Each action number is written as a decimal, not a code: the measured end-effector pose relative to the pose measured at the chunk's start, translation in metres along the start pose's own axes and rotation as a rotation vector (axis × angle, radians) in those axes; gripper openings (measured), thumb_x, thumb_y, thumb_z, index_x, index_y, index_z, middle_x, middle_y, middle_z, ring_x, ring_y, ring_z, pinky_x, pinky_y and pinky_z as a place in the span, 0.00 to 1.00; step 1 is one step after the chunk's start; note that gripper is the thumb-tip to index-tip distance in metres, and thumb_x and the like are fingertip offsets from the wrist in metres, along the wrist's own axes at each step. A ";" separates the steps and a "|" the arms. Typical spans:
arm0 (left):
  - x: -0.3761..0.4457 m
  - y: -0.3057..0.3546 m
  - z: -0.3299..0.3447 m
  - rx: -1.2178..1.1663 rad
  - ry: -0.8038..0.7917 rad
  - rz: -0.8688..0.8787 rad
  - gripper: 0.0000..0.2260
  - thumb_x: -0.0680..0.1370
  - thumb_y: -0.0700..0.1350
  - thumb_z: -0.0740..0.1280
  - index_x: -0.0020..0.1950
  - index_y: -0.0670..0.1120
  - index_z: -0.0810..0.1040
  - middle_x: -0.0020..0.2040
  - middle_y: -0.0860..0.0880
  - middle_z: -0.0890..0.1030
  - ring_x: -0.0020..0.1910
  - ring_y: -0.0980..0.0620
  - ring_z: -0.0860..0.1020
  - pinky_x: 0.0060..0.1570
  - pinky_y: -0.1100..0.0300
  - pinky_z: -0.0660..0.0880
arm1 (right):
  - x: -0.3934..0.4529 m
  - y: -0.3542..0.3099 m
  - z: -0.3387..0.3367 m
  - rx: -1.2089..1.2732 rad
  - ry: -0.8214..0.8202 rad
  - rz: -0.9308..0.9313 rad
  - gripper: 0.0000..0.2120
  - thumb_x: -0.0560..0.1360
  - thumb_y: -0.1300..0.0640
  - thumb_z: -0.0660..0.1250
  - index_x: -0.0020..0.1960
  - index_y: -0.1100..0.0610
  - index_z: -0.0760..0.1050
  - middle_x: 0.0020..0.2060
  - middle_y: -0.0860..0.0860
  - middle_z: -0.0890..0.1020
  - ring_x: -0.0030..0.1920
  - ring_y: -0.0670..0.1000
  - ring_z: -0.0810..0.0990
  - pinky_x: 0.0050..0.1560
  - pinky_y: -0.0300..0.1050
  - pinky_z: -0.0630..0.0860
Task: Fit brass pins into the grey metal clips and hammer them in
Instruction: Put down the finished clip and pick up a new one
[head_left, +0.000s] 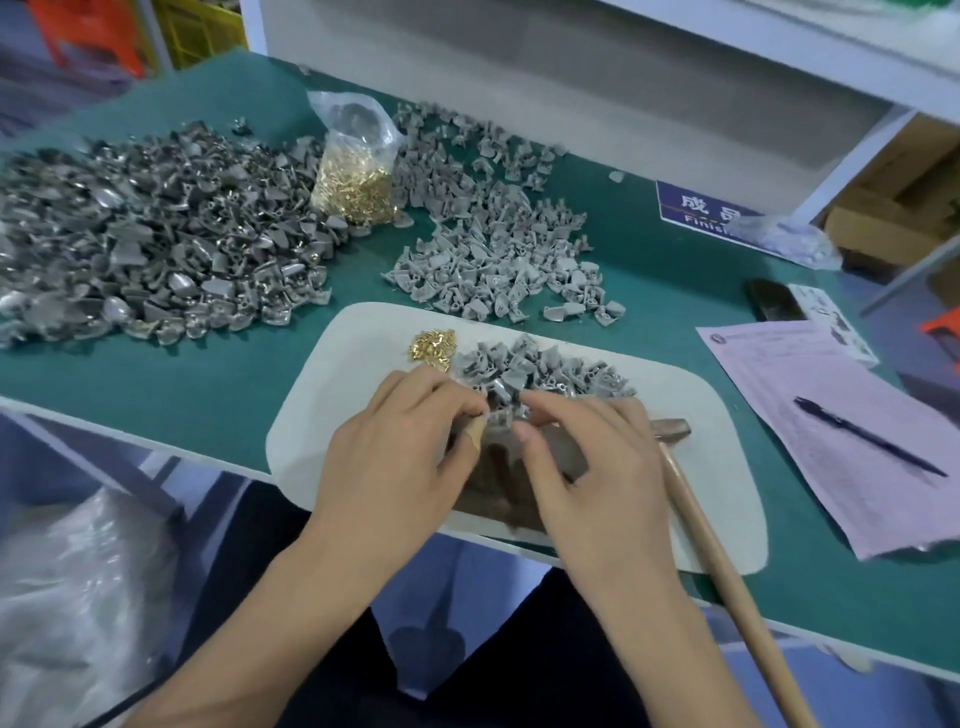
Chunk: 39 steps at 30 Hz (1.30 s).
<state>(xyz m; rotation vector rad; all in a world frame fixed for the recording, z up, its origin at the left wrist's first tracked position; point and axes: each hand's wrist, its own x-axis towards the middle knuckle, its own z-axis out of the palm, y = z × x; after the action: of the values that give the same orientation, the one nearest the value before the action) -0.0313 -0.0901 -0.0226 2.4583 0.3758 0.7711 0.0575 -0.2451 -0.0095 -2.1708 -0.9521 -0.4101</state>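
Both hands, the left hand (410, 431) and right hand (587, 452), are pinching one small grey metal clip (503, 415) over the dark metal block (519, 467), steadying it for a brass pin, with the wooden-handled hammer (706, 525) lying just beside.

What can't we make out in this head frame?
- Clip between the fingertips: too small and blurred to tell if a pin is seated.
- Dark block under the hands: mostly covered by the left hand and right hand.
- Hammer: handle cut off by the bottom edge.
- Blue sign: text partly hidden by a plastic bag.
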 end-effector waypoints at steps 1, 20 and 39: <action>0.000 -0.005 -0.002 0.007 0.023 0.005 0.06 0.76 0.48 0.68 0.51 0.56 0.78 0.50 0.60 0.76 0.52 0.56 0.75 0.36 0.61 0.71 | 0.009 -0.007 0.008 -0.004 -0.036 -0.015 0.07 0.78 0.52 0.71 0.54 0.51 0.85 0.48 0.42 0.84 0.50 0.52 0.76 0.56 0.50 0.73; 0.019 -0.158 -0.056 0.075 0.083 -0.308 0.06 0.78 0.46 0.68 0.53 0.51 0.82 0.45 0.54 0.81 0.49 0.49 0.77 0.49 0.52 0.72 | 0.113 -0.100 0.168 -0.128 -0.644 -0.049 0.03 0.76 0.53 0.68 0.45 0.48 0.81 0.42 0.49 0.83 0.49 0.54 0.80 0.46 0.49 0.80; 0.018 -0.137 -0.053 -0.030 0.189 -0.353 0.07 0.78 0.47 0.69 0.53 0.57 0.82 0.41 0.66 0.76 0.41 0.60 0.73 0.42 0.63 0.71 | 0.137 -0.085 0.158 -0.004 -0.403 0.075 0.09 0.81 0.51 0.66 0.50 0.48 0.86 0.44 0.45 0.87 0.46 0.51 0.83 0.43 0.46 0.79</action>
<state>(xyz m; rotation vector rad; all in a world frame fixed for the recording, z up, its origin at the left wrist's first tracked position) -0.0622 0.0514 -0.0550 2.2093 0.8361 0.8464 0.0879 -0.0215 -0.0036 -2.3311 -1.0756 0.0679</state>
